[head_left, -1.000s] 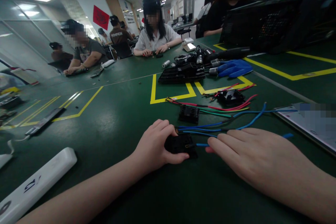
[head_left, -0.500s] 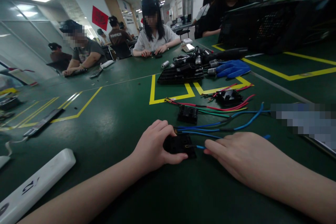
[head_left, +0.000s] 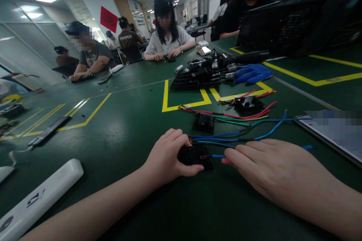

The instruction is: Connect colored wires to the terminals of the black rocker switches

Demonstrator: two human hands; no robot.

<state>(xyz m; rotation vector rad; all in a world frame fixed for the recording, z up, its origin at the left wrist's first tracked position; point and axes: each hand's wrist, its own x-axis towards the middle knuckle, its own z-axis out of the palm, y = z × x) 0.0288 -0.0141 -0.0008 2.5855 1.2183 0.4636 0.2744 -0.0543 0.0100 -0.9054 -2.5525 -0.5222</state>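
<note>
My left hand (head_left: pixel 169 154) is closed around a black plastic connector block (head_left: pixel 195 154) on the green table, thumb at its near side and fingers at its far side. A blue wire (head_left: pixel 218 156) is pinched in my right hand (head_left: pixel 263 162). Its metal terminal end lies at the right part of the block; I cannot tell whether it is inserted. More blue wires (head_left: pixel 223 140) lie just behind. Beyond them is a second black block (head_left: pixel 203 122) with red and green wires (head_left: pixel 236 115) beside it, then a third black block (head_left: pixel 249 104).
Yellow tape lines (head_left: pixel 188 105) mark the table. Farther back are a black vented panel (head_left: pixel 195 80), metal cylinders and a blue glove (head_left: pixel 251 73). A white power strip (head_left: pixel 42 199) lies at left, a tablet-like screen (head_left: pixel 333 131) at right. Several people sit around the table.
My right hand has slid slightly right along the blue wire, so a little more of it shows near the terminal. My left hand keeps its hold on the block.
</note>
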